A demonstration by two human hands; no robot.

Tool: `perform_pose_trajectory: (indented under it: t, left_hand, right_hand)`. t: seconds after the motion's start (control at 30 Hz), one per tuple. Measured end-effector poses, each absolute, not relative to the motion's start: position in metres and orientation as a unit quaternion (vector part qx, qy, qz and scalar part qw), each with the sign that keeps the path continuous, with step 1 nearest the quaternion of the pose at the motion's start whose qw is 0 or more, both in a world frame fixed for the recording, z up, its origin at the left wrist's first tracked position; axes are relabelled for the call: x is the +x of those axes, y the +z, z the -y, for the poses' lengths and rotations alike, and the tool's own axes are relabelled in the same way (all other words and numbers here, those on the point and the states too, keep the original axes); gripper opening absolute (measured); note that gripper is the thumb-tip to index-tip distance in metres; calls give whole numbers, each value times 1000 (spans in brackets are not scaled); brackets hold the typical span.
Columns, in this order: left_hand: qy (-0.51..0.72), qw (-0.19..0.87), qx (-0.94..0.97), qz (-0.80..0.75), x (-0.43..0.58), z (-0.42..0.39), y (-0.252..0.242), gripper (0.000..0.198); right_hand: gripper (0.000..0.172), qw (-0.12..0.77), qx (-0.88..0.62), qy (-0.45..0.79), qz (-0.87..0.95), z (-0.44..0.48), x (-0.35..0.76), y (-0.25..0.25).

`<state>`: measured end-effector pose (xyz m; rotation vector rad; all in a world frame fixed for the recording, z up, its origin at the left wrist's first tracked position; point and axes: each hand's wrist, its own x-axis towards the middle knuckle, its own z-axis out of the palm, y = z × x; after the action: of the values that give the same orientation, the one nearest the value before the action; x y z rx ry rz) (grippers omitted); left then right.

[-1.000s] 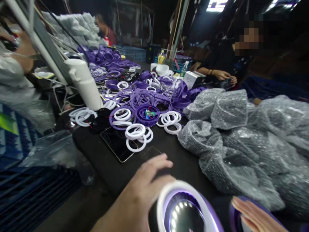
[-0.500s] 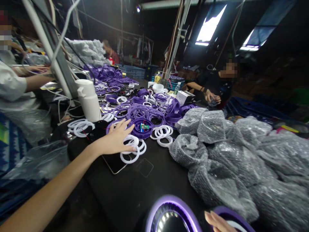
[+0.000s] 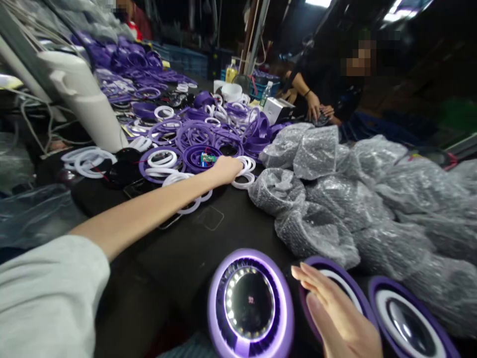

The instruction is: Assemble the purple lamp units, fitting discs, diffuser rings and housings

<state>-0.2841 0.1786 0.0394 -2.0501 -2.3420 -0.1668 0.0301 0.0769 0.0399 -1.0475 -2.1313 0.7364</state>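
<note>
Your left hand (image 3: 228,170), grip hidden, has switched to the white rings (image 3: 247,173) mid-way across the black table (image 3: 238,226), likely within reach, while your straight-fingered right hand (image 3: 341,311) grips nothing beside the glowing purple lamp (image 3: 250,301) near the front edge.

Room is dim; upper background reads near black. A bright white window panel (image 3: 318,2) glows at one o'clock, a slanted bluish-white window panel (image 3: 405,11) at two. A slim grey metal post (image 3: 258,36) leans at twelve. A black-topped work table (image 3: 238,226) spans the centre.
</note>
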Motion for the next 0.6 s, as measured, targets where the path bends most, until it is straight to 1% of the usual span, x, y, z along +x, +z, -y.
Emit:
perform_pose_trajectory:
  t: [0.07, 0.17, 0.23, 0.3, 0.33, 0.43, 0.47, 0.53, 0.57, 0.6]
  left_hand:
    - [-60, 20, -662, 746, -286, -174, 45, 23]
    - [-88, 50, -666, 739, -279, -153, 59, 29]
    - [-156, 85, -661, 729, -265, -128, 69, 28]
    - [-256, 83, -661, 700, -248, -97, 79, 22]
    - [-299, 47, -672, 676, -239, -80, 84, 17]
    - [-368, -106, -701, 601, -219, -38, 96, 10]
    - [-372, -172, -703, 581, -215, -28, 97, 8]
    - [-348, -299, -690, 559, -209, -15, 96, 14]
    - [-323, -349, -683, 555, -206, -11, 92, 17]
    - [-294, -376, -680, 557, -203, -9, 88, 19]
  right_hand:
    - [27, 309, -415, 297, 802, -75, 28, 43]
    - [26, 336, -429, 319, 776, -72, 23, 45]
    - [26, 363, -430, 330, 758, -69, 20, 44]
    - [27, 377, -424, 339, 751, -67, 20, 43]
    - [28, 380, -418, 345, 750, -66, 20, 41]
    - [35, 395, -387, 365, 749, -63, 24, 38]
    - [37, 402, -371, 370, 751, -63, 26, 37]
    - [40, 401, -338, 376, 764, -63, 27, 37]
    - [40, 387, -320, 373, 780, -64, 27, 37]
    - [41, 359, -301, 361, 806, -65, 26, 38]
